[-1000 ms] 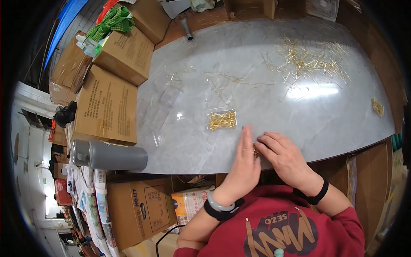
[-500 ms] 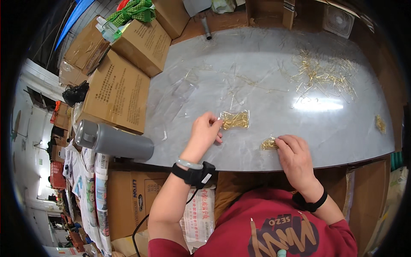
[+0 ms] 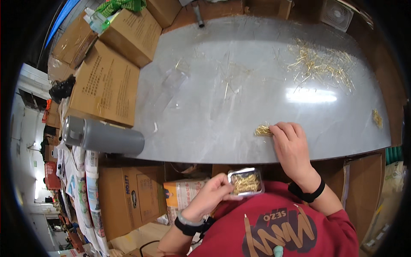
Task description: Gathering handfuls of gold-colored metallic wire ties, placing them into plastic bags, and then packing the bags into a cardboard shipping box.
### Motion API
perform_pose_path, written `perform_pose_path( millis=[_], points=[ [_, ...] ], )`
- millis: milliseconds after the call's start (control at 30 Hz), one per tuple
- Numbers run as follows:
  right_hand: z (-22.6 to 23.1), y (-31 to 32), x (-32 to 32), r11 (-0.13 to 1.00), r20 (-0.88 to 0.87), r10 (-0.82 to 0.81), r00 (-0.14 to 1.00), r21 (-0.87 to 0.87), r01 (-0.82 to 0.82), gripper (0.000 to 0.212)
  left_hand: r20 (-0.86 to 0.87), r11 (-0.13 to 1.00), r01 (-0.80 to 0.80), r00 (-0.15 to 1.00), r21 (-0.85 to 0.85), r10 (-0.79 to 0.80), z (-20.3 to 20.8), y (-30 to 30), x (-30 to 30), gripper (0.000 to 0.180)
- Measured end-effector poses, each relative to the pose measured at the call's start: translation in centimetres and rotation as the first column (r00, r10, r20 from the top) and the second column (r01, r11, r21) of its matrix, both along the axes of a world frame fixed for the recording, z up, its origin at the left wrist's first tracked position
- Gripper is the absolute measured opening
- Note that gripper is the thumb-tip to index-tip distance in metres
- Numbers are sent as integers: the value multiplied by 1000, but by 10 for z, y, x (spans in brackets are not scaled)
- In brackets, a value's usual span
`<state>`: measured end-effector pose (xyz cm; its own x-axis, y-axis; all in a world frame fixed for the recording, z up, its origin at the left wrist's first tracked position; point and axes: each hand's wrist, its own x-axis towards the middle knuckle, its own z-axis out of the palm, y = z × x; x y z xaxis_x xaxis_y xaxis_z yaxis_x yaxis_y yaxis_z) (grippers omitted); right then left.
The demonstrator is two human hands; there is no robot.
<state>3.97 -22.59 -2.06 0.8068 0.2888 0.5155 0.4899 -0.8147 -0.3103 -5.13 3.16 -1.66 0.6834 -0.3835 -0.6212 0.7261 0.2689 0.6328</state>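
Taking clock directions from the middle of the view, a grey bottle [image 3: 112,137] lies at nine o'clock. Toward six, the person's left hand [image 3: 212,192] pinches the left edge of a clear tray [image 3: 262,187] at five o'clock, which holds gold wire pieces [image 3: 246,184]. At three, a small gold bundle [image 3: 262,130] lies on the grey table [image 3: 192,107]; the right hand's [image 3: 292,147] bent fingers meet its right end, though whether they grip it cannot be told. A loose gold heap [image 3: 319,64] spreads at two o'clock.
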Motion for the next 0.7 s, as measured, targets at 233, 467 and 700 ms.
perform_pose_path(
  millis=[233,467,700],
  points=[
    [12,13,-46,916,-105,392,914,-50,-398,37,67,977,-139,986,-162,151,-13,-18,-3,5],
    [5,11,-59,831,-164,553,817,40,-555,38,136,993,-91,986,-75,101,-6,-11,-22,3],
    [33,13,-20,929,123,314,942,164,-331,43,595,986,-124,803,108,36,20,-34,42,8]
  ],
)
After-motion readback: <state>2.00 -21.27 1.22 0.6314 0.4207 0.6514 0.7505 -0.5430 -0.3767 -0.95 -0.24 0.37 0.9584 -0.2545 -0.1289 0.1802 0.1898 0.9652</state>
